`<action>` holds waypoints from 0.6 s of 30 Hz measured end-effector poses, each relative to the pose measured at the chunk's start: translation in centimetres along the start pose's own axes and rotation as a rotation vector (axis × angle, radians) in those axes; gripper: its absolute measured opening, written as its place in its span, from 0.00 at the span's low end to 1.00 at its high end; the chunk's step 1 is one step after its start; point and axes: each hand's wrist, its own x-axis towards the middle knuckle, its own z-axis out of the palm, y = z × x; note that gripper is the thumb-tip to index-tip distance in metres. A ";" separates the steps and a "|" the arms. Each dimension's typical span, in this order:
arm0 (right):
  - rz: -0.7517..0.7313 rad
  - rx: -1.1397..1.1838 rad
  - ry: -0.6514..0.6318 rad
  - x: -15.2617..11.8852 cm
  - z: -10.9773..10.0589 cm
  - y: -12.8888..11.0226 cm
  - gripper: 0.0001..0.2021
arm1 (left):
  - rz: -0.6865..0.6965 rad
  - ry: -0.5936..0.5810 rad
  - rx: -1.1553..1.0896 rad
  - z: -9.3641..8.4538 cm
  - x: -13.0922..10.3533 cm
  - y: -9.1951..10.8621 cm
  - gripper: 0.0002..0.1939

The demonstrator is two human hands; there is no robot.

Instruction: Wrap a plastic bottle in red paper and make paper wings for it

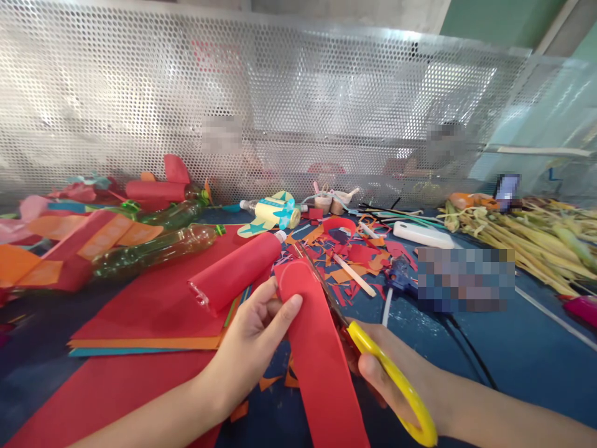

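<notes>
Left hand (254, 330) pinches strip (321, 361) between the hands; right hand (396, 348) fingers curl tight round scissors (390, 368) at its right edge. Strip may flex, skewing cut; straying blades (332, 297) may nick left thumb (286, 312).

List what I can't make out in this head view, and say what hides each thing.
Near end of the red strip: head view, cut off by the bottom edge.
Part of the right hand: head view, behind the yellow scissor handle and the strip.
Details of the upright dark item: head view, pixelated.
Whatever lies under the patch beside the blue tool: head view, pixelated.
Shapes beyond the perforated panel: head view, blurred through it.
</notes>
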 end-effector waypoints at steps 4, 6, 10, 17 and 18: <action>0.001 0.014 -0.007 0.1 0.0 0.2 0.30 | -0.002 -0.037 -0.037 0.1 0.0 0.2 0.11; 0.018 -0.012 0.020 0.1 0.1 0.4 0.30 | -0.010 -0.030 -0.046 0.1 0.0 0.3 0.13; 0.027 -0.056 0.017 0.0 0.0 0.8 0.30 | -0.019 -0.007 -0.060 0.2 0.1 0.4 0.15; 0.036 -0.003 -0.009 -0.1 -0.3 1.6 0.29 | -0.055 0.034 -0.088 -0.1 0.4 0.9 0.11; 0.037 0.009 -0.012 -0.1 -0.3 1.6 0.29 | -0.062 0.036 -0.093 -0.2 0.4 0.9 0.11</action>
